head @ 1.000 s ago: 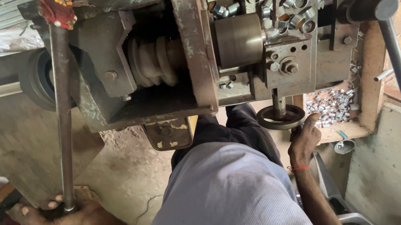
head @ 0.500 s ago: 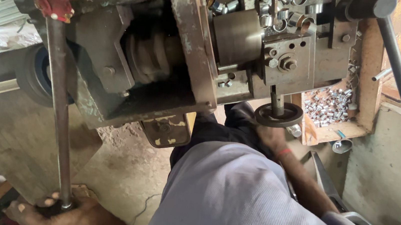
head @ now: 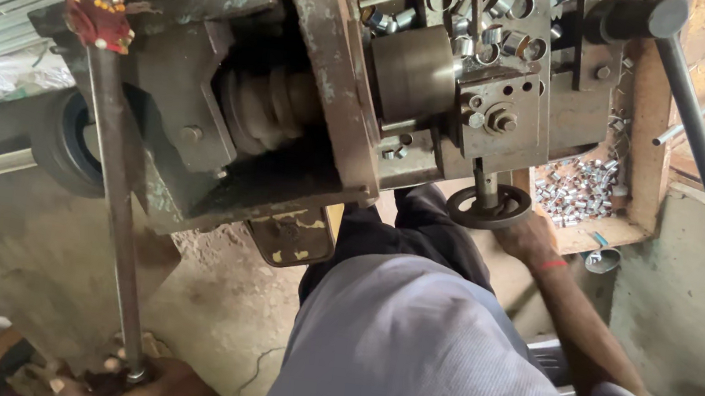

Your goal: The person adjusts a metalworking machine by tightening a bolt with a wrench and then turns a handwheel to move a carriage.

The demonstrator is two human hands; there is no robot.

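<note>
My left hand [head: 158, 386] sits at the bottom edge of the view, closed around the lower end of a long steel lever rod [head: 109, 197]. The rod rises to a red-wrapped pivot [head: 99, 19] on a worn metal machine [head: 294, 85]. My right hand [head: 527, 240], with a red thread at the wrist, grips a small black handwheel [head: 488, 207] from its lower right. The fingers are partly hidden behind the wheel. The wheel hangs below the machine's tool block [head: 495, 108]. My lap, in grey cloth [head: 405, 354], fills the space between both hands.
A second long lever [head: 699, 149] slants down at the right. A wooden tray [head: 641, 151] holds several small shiny metal rings, and more lie on top of the machine [head: 445, 5]. A rubber wheel [head: 67, 143] sits at the left above a dusty concrete floor [head: 217, 298].
My right hand slid left beneath the handwheel, then back to its lower right side. My left hand has stayed on the rod's lower end.
</note>
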